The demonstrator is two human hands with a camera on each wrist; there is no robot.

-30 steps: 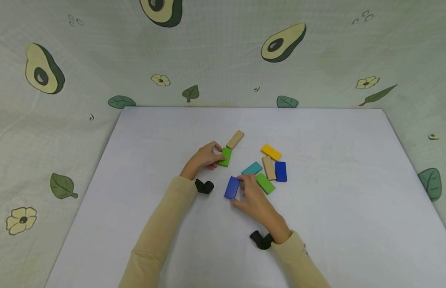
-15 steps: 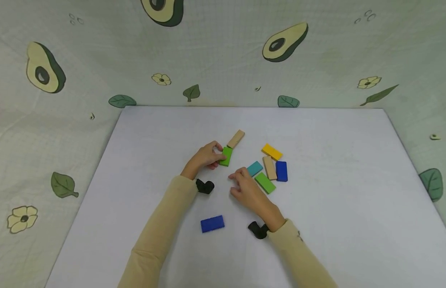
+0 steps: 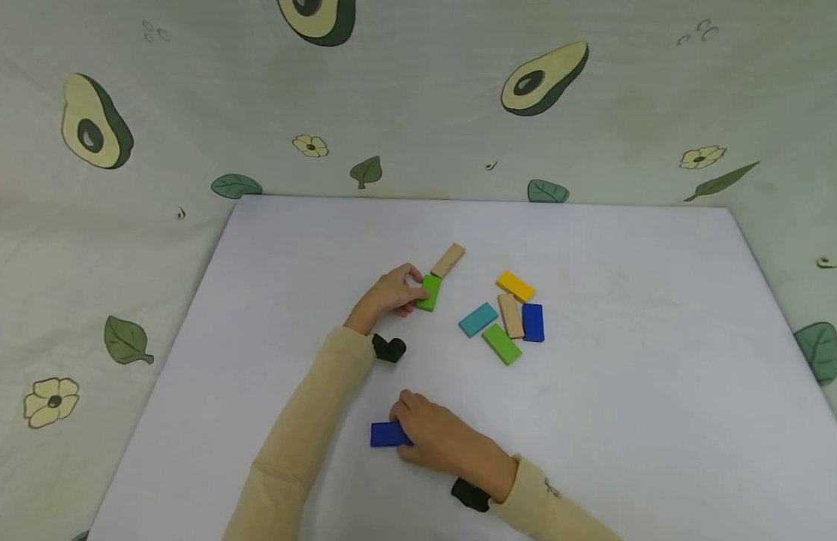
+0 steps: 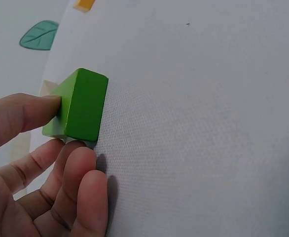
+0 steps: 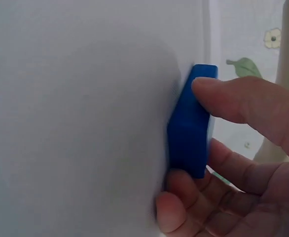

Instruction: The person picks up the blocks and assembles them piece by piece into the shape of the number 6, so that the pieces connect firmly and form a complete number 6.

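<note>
My left hand [image 3: 391, 291] pinches a green wooden block [image 3: 429, 293] between thumb and fingers, near the middle of the white table. In the left wrist view, the thumb presses one side of that green block [image 4: 87, 104]. A plain wooden block [image 3: 448, 260] lies just beyond its far end. Closer to me, my right hand [image 3: 440, 436] grips a blue block [image 3: 389, 434] by its right end. In the right wrist view, the thumb lies across the blue block [image 5: 189, 121], with fingers on the other side.
Right of the left hand lie a teal block [image 3: 478, 319], a second green block [image 3: 502, 344], another plain block [image 3: 510, 315], a second blue block [image 3: 533, 322] and a yellow block [image 3: 515, 286]. An avocado-print cloth [image 3: 418, 90] hangs behind the white table [image 3: 628, 391].
The blue block beside my right hand went nearer to me and lay loose half a second ago. My right hand has followed and now grips it. The left hand keeps its green block.
</note>
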